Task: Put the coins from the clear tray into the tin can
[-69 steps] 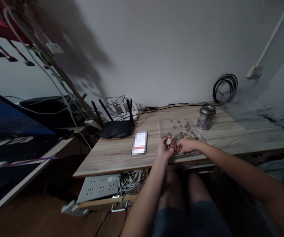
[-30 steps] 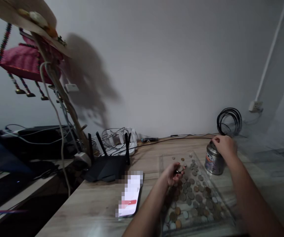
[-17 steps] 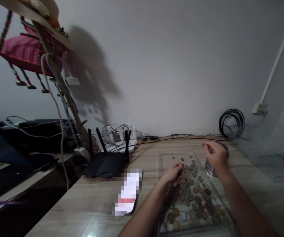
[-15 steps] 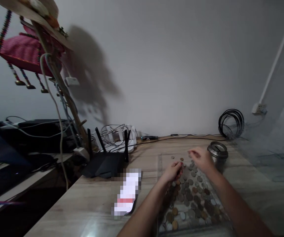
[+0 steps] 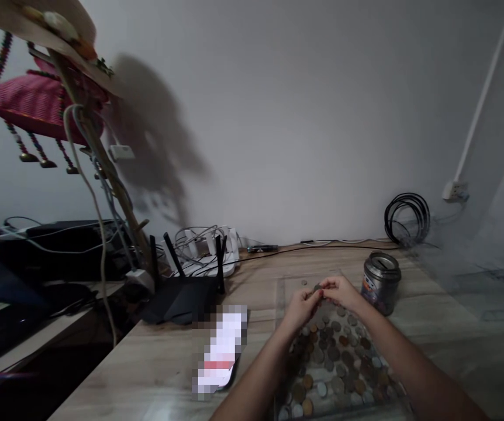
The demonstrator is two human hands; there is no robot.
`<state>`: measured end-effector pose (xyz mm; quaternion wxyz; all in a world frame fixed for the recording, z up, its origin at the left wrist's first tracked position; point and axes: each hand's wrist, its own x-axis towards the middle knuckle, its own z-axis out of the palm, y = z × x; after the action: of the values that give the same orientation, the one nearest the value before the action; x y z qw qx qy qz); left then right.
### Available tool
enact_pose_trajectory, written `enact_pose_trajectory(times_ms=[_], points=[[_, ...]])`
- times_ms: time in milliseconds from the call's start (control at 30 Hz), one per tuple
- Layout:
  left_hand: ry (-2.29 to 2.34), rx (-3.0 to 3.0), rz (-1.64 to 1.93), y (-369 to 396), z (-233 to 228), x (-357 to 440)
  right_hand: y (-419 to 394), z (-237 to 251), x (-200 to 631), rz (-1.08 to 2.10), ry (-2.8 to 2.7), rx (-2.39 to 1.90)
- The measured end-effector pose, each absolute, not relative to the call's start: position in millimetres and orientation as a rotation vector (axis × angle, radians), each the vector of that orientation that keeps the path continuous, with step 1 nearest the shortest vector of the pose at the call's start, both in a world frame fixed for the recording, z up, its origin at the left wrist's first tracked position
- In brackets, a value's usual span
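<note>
Over the far part of a clear plastic tray or sheet [image 5: 280, 292], my two hands meet fingertip to fingertip. My left hand [image 5: 302, 307] is closed, thumb and fingers pinched on a coin [image 5: 317, 287]. My right hand [image 5: 340, 292] reaches in from the right, its fingers bent and pressed together at that same coin. Just how each hand grips it is too small to make out. Many loose coins [image 5: 333, 353], silver, grey and copper-coloured, lie spread on the plastic below my hands. A metal tin with a slot in its lid [image 5: 381, 283] stands upright right of my right hand.
A phone with a lit, blurred screen [image 5: 223, 345] lies left of my left forearm. Behind it are a black router [image 5: 182, 298] and a white router with tangled cables [image 5: 210, 257]. A coiled black cable [image 5: 407, 217] leans by the wall.
My right hand has moved left and down from near the tin to meet my left hand. The tin now shows more fully. The view has shifted slightly.
</note>
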<state>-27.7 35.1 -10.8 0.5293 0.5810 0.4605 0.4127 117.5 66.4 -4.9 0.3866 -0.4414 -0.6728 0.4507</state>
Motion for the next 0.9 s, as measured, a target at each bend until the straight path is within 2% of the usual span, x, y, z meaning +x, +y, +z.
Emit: enact_pose_trajectory(times_ms=[200,300,467,667,767,833,900], points=[[0.966,1.212,0.875,30.3,-9.8,-27.6,54.6,38.8,176.2,-0.088,-1.592,-1.358],[0.98,1.123,0.816,29.5,-10.4,-27.8,55.7,53.1,221.8,-0.358,-1.47,-1.677],[1.031,1.051,0.793,31.2,-13.0,-27.7,56.7,52.1,246.2,-0.366,-1.426,-1.967],[0.986,1.111,0.799,33.7,-17.7,-29.1,52.3,54.4,239.2,-0.479,-1.44,-1.896],[0.96,1.159,0.82,33.5,-18.1,-29.3,49.3,57.5,224.5,-0.504,-1.42,-1.677],[0.956,1.166,0.843,33.3,-17.2,-29.1,47.4,54.0,202.4,-0.361,-1.536,-1.459],[0.95,1.165,0.873,33.2,-15.4,-28.8,46.0,44.1,173.2,-0.012,-1.787,-1.281]])
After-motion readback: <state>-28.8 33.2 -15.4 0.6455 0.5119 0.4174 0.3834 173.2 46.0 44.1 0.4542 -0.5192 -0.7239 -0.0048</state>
